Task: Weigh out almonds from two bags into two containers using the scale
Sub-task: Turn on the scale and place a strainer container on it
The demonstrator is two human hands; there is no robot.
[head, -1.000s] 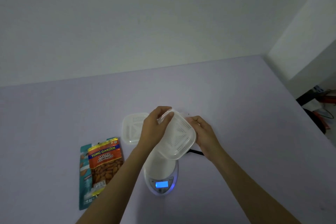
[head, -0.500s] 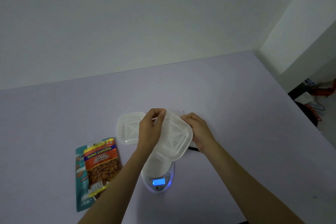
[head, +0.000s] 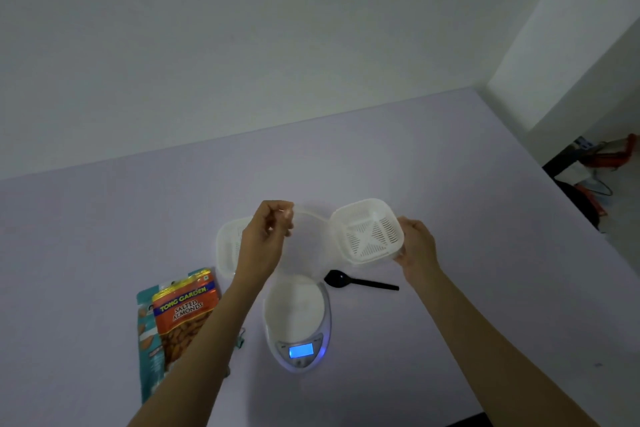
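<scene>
White plastic container (head: 367, 232): your right hand (head: 417, 246) grips its right wall, fingers curled round the rim. It hangs in the air, tilted so its slotted inside faces you.
Clear lid (head: 306, 239): your left hand (head: 266, 236) pinches its far-left edge. It is off the container and hangs between your hands. I cannot tell whether it touches the container's left rim.
Key relation: the scale (head: 298, 319) lies below the container, to its left and nearer the near edge of the desk (head: 450, 201). Your right hand is the one to bring the container down.
Likely need: level the container before it meets the platter.
Second container (head: 228, 246): on the desk behind your left hand, partly hidden.
Almond bags (head: 183, 315): overlapping, left of the scale.
Black spoon (head: 360, 282): just right of the scale, handle pointing right.
</scene>
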